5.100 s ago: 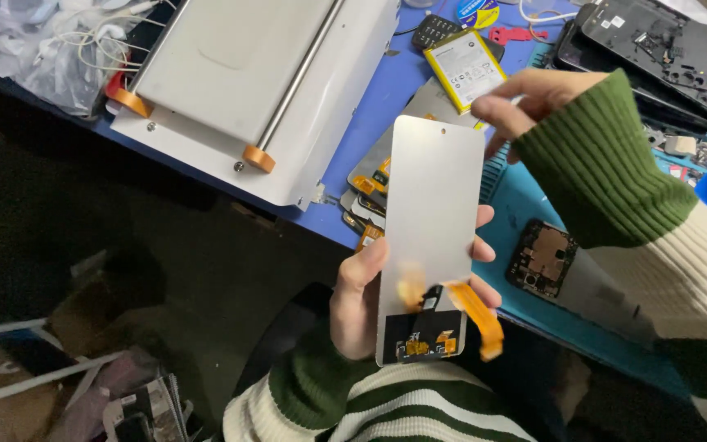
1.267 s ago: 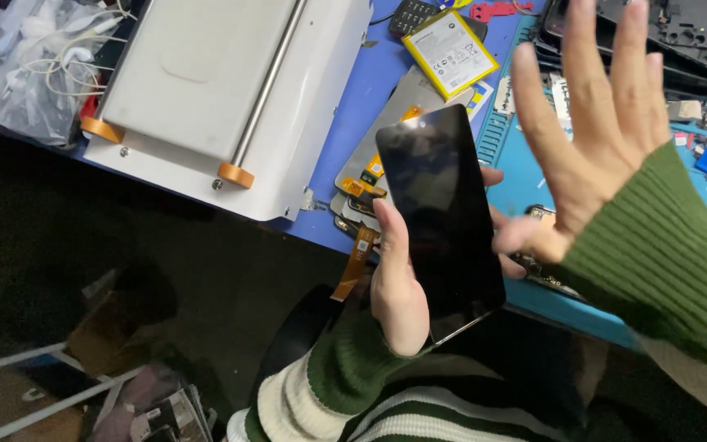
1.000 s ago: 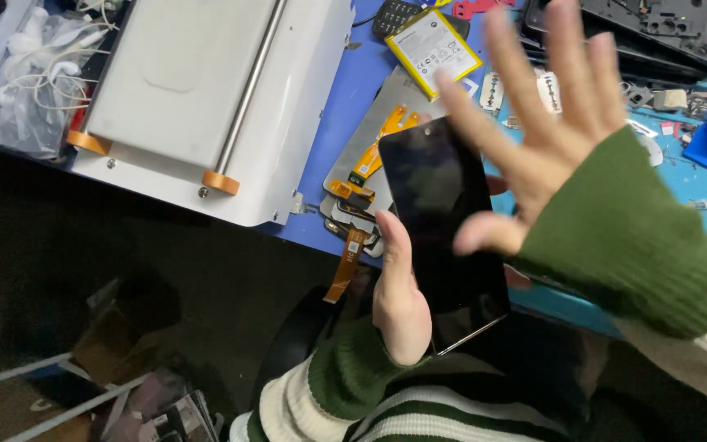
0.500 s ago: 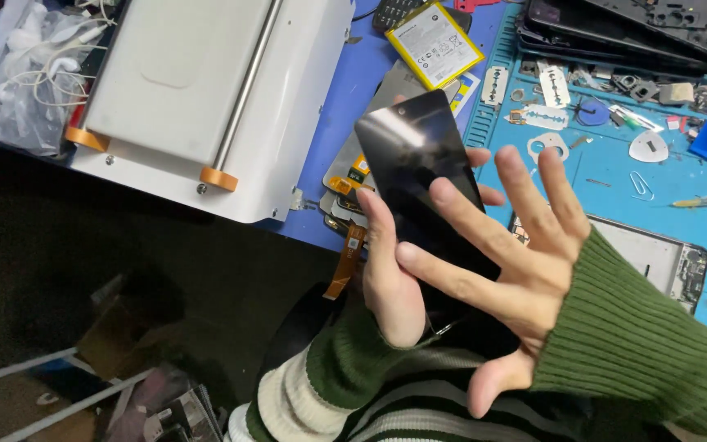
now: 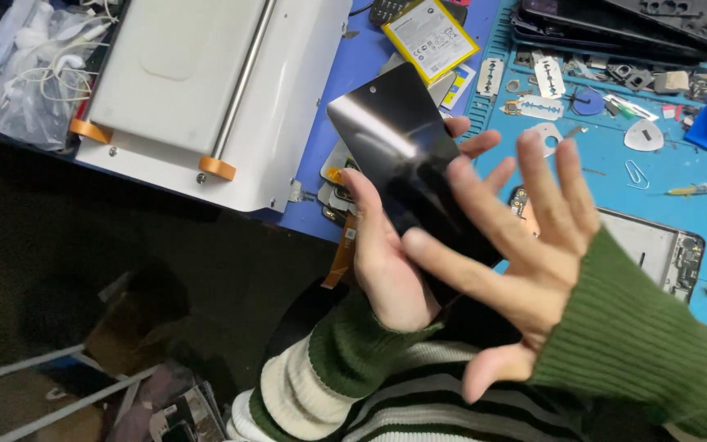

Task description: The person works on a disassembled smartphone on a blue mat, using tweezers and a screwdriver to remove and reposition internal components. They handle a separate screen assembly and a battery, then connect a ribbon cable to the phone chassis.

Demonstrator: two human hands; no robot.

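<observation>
Holding: the left hand (image 5: 386,262) grips a black phone screen panel (image 5: 407,164) by its long edges, thumb on the near edge, fingertips curling round the far edge.
Panel: glossy dark glass side up, tilted, raised above the front edge of the worktop (image 5: 697,213); its lower end is covered by both hands.
Right hand: the right hand (image 5: 525,254) is spread wide, fingers apart, holding nothing; it sits over the panel's lower part, and contact with the glass cannot be made out.
Hidden: an orange flex strip (image 5: 339,260) shows under the left hand, its upper end out of sight.
Behind the panel: small phone parts on the worktop, mostly blocked and hard to identify.
Right of the hands: a phone frame (image 5: 656,250), partly covered by the right hand and its green sleeve.
Far side: a yellow-edged battery (image 5: 430,37); a white machine (image 5: 206,90) with orange clips, cut off at the top.
Small tools: razor blades (image 5: 538,102), tiny, details unclear.
</observation>
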